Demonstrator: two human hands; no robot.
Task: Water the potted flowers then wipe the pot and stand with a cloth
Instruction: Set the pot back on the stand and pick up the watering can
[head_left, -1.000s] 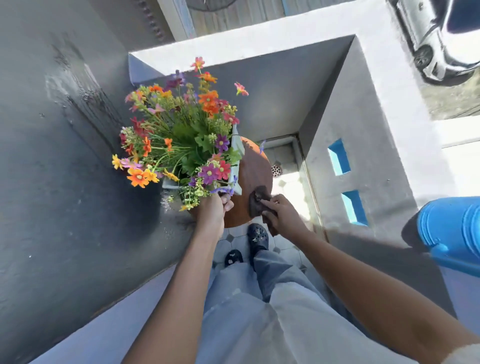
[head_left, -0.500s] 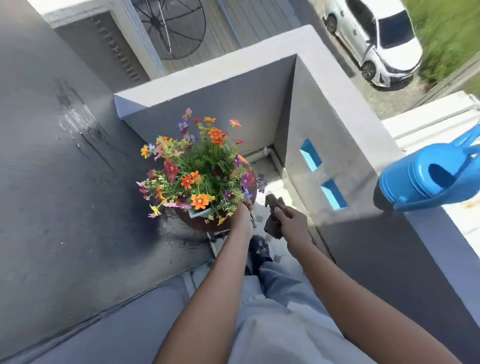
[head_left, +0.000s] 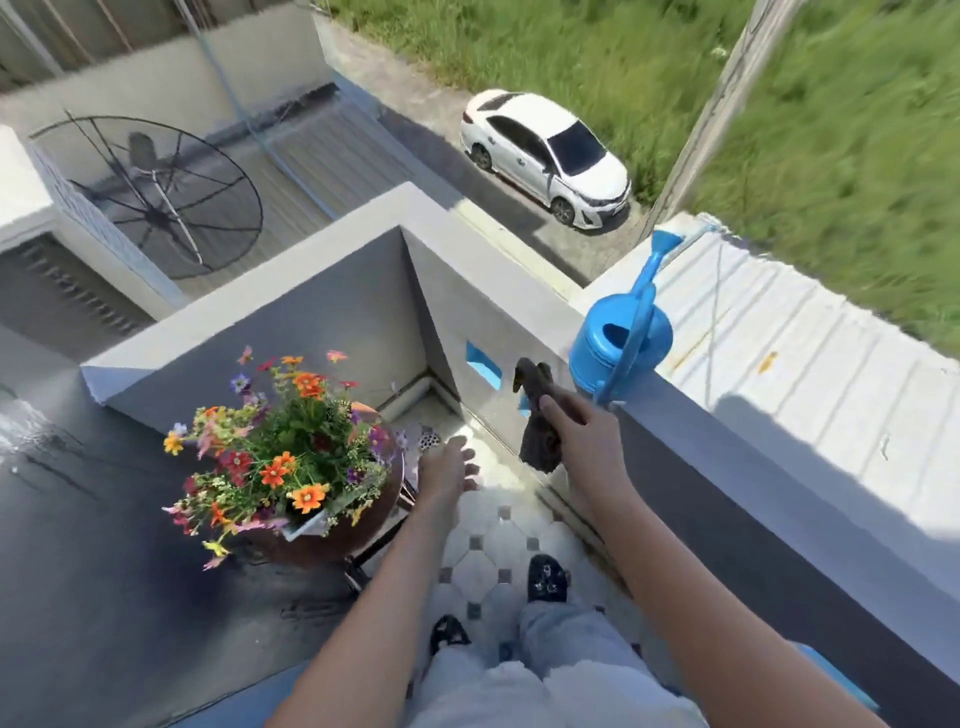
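A dark brown crumpled cloth (head_left: 537, 422) is gripped in the right hand (head_left: 584, 441), raised in front of the grey balcony wall (head_left: 691, 452), with fingers closed around its middle so that both ends hang free. The left hand (head_left: 445, 470) is held open with fingers loosely spread, just beside the flowers and touching nothing. The bunch of orange, red, purple and yellow flowers (head_left: 280, 457) is seen in a round reddish-brown pot (head_left: 353, 535), which is carried on a dark metal stand (head_left: 366, 558) over the patterned tile floor (head_left: 483, 551). A bright blue plastic watering can (head_left: 621, 340) is set upright on top of the wall, just beyond the cloth. A white car (head_left: 545, 153) is parked on the ground far below.
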